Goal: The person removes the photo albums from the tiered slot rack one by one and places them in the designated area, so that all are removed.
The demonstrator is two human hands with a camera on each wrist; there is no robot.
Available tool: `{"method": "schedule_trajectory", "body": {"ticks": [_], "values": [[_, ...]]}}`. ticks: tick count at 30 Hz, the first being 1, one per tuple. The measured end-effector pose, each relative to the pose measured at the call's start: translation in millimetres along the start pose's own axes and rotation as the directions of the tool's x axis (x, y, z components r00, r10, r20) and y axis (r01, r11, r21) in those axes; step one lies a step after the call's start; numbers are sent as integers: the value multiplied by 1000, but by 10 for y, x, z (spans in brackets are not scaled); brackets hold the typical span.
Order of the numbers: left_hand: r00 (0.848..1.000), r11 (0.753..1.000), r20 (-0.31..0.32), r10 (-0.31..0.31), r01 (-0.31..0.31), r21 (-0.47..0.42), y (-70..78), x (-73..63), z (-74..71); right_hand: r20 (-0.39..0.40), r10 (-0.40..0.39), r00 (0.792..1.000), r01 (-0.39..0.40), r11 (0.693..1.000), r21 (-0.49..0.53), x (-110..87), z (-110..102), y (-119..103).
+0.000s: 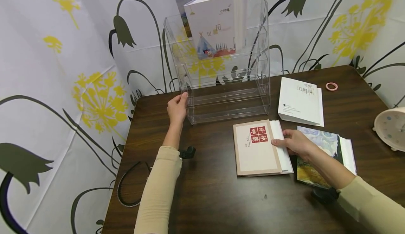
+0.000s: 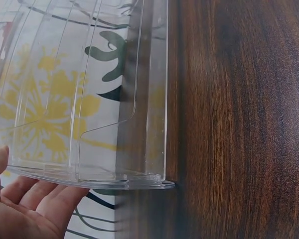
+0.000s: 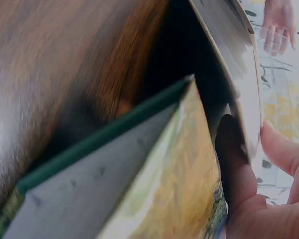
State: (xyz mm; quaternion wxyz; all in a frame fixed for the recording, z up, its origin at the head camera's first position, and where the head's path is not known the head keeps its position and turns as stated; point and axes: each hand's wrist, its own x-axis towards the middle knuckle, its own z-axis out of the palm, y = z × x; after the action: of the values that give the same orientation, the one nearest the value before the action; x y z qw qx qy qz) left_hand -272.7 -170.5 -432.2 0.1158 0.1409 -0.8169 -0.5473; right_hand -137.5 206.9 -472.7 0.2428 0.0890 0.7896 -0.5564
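The right hand [image 1: 296,143] pinches the beige hardcover album [image 1: 257,158] between fingers and thumb; the left hand [image 1: 177,110] has fingers clamped on the clear tiered rack [image 1: 228,115].

The head camera looks forward and down from above, taking in the counter [image 1: 215,202], left grip [image 1: 177,110], right grip [image 1: 294,143] and clear rack [image 1: 227,115]. The left wrist camera, turned sideways, faces the rack from close by. The right wrist camera, also tilted, sits very near the painted book [image 3: 182,169] and tan book [image 3: 248,84]; its right edge shares the rack and left grip with both other views.
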Motion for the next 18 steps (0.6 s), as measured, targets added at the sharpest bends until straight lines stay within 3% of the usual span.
{"method": "schedule_trajectory", "body": {"ticks": [4,9,13,18], "values": [[1000,1000,2,-8,8,-5,-3,9,-5,-16,-29,999,26,986,-162,-6,6,-27],[1000,999,-2,-22,22,-29,0,7,-21,-31,-107,994,87,922,-378,-41,30,-113],[996,991,45,-83,87,-105,16,10,-39,-55,-137,989,91,861,-500,-68,29,-152],[980,968,128,-150,172,-184,36,11,-66,-68,-178,982,108,814,-571,-94,39,-164]]}}
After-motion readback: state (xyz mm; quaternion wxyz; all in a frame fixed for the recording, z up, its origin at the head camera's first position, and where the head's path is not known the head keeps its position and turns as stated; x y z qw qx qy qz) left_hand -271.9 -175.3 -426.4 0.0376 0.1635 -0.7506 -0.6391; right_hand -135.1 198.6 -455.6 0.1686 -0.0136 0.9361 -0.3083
